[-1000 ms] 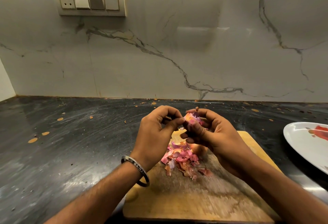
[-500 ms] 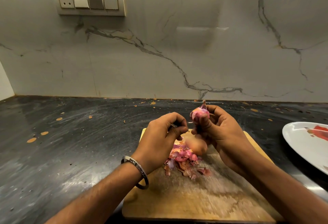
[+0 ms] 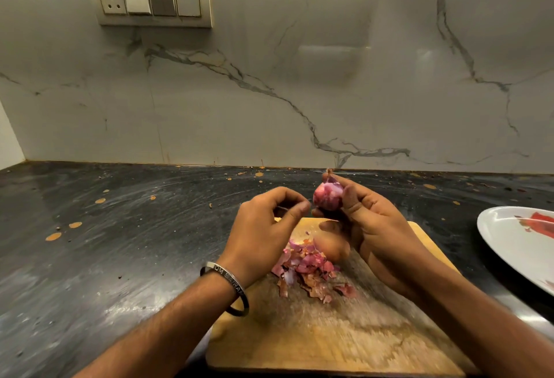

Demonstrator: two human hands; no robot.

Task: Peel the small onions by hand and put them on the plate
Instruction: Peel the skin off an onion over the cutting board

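While peeling, right hand grips the small onion upright
Left hand pinches, perhaps holding skin; cannot tell

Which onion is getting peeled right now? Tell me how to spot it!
Find the wooden cutting board on the dark stone counter. Above its far edge, the right hand holds a small pink-purple onion up in its fingers. Unlike the heap of loose pink peels lying flat on the board, it is round, whole and lifted in the air.

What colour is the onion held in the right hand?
Pinkish purple with paler streaks: the onion shows best in the head view, held by the right hand.
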